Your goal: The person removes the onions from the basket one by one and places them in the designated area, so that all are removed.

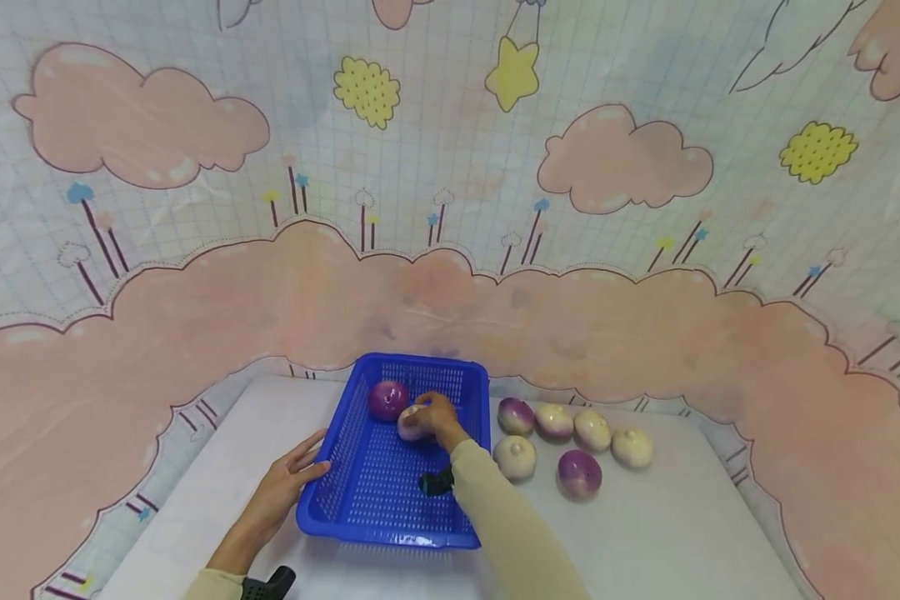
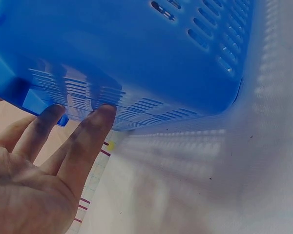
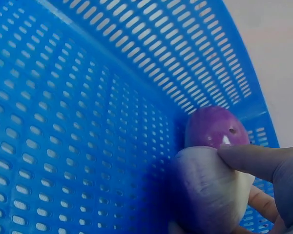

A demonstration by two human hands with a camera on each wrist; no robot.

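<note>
A blue perforated plastic basket [image 1: 390, 533] sits on the white table. Inside its far left corner lies a purple turnip [image 1: 388, 401]. My right hand [image 1: 437, 419] reaches into the basket and grips a pale turnip [image 3: 205, 190] beside the purple one, thumb on its near side and fingers around the back. Against the basket's left side is my left hand [image 1: 288, 479], its fingers extended; in the left wrist view the fingertips [image 2: 105, 113] touch the basket wall [image 2: 136, 58] from outside.
Right of the basket, several turnips lie loose on the table [image 1: 667, 525], among them a white turnip [image 1: 515, 458] and a purple turnip [image 1: 580, 474]. A cloth [image 1: 435, 317] printed with clouds hangs behind the table. Each wrist wears a black strap device [image 1: 268, 583].
</note>
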